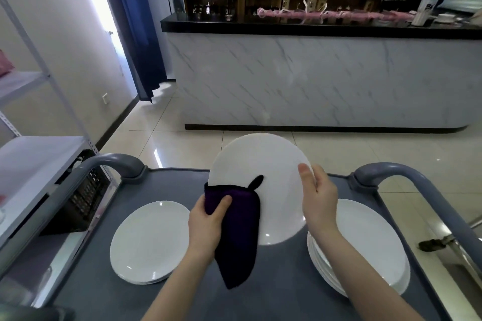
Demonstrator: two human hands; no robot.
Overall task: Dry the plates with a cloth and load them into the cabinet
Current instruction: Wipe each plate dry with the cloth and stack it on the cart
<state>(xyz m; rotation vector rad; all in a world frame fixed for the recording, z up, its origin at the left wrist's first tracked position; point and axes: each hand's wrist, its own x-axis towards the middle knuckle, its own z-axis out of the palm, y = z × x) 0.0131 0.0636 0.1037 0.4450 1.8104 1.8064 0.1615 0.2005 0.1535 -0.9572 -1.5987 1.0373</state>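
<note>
A large white plate (263, 164) is held tilted up above the grey cart top (276, 276). My right hand (317, 197) grips its right rim, thumb on the face. My left hand (208, 224) presses a dark purple cloth (238, 232) against the plate's lower left edge; the cloth hangs down below the hand. On the cart lie a small stack of white plates at the left (150, 241) and a taller stack at the right (365, 245), partly hidden by my right forearm.
A metal shelf unit (34, 164) with grey boards stands at the left, a black crate (83, 195) beside it. The cart's curved grey handles (407, 174) rise at both far corners. A marble-fronted counter (313, 81) stands across the tiled floor.
</note>
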